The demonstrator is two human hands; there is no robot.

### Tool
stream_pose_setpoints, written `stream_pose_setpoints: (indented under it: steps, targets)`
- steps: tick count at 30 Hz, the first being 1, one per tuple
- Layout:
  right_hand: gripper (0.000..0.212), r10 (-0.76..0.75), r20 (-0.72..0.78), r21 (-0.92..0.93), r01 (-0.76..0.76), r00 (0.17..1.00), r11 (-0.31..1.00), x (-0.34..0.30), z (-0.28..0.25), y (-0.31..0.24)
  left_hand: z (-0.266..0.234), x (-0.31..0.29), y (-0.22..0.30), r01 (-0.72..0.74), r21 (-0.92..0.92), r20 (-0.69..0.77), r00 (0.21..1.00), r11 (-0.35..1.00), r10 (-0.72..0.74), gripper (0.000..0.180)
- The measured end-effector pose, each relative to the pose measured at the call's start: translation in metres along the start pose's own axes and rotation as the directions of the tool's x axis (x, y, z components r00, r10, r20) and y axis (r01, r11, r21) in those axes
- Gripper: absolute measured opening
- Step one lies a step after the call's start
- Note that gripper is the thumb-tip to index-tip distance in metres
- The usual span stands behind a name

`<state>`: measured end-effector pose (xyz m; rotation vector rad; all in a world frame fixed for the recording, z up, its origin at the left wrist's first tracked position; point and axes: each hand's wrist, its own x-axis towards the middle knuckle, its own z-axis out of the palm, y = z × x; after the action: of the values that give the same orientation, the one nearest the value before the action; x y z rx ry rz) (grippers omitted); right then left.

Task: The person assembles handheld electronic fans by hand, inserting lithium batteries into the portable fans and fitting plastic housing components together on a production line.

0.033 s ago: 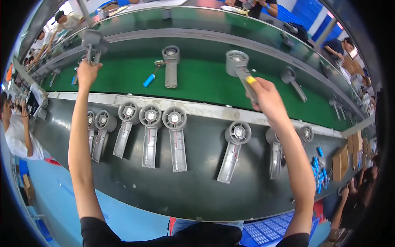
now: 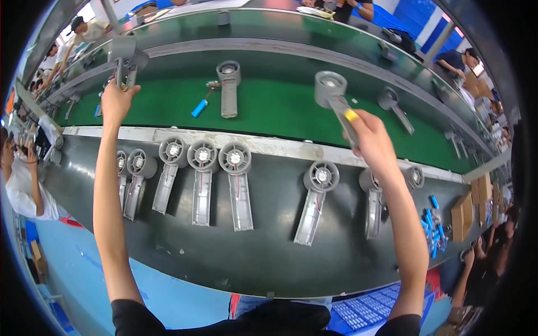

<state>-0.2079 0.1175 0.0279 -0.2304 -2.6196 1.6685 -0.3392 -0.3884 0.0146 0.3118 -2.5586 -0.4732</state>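
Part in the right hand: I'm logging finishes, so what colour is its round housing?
The round housing is grey, best seen in the head view.

Bright, rather even light covers the dark worktop (image 2: pixel 269 257); pale glare spreads at its left end; faint shadows lie beside the grey handheld-fan housings (image 2: pixel 202 159); the white rail (image 2: pixel 274 149) bends with fisheye distortion; the rim falls to black; far workers (image 2: pixel 92 31) look soft.

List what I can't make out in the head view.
Head view:
Left-held fan: lower handle hidden by left grip.
Bench fan beside left forearm: partly covered by it.
Bench fan beyond right forearm: handle hidden by it.
Blue tray: partly behind right forearm, cut off by lower edge.
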Motion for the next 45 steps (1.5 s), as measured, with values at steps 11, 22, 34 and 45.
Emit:
stream_pose_setpoints:
  steps: [11,22,34,45]
  targets:
    - [0.037,0.014,-0.319,-0.243,-0.097,0.948,0.965,-0.164,0.021,0.088,-0.046,-0.289,0.214,-0.284,-0.392,0.182,0.908,0.875,0.376,0.039]
    - [0.024,-0.105,-0.442,-0.450,-0.118,0.891,0.885,-0.236,-0.039,0.088,-0.060,-0.356,0.230,-0.220,-0.436,0.081,0.956,0.873,0.281,0.032]
    - [0.027,-0.157,-0.477,-0.632,-0.214,0.865,0.744,-0.201,-0.265,0.180,-0.101,-0.481,0.241,0.205,-0.488,0.689,0.687,0.848,0.230,0.064]
    - [0.037,0.007,-0.540,-0.489,-0.320,0.842,0.811,-0.152,-0.309,0.236,-0.097,-0.496,0.248,0.283,-0.679,0.653,0.654,0.677,0.382,0.077]
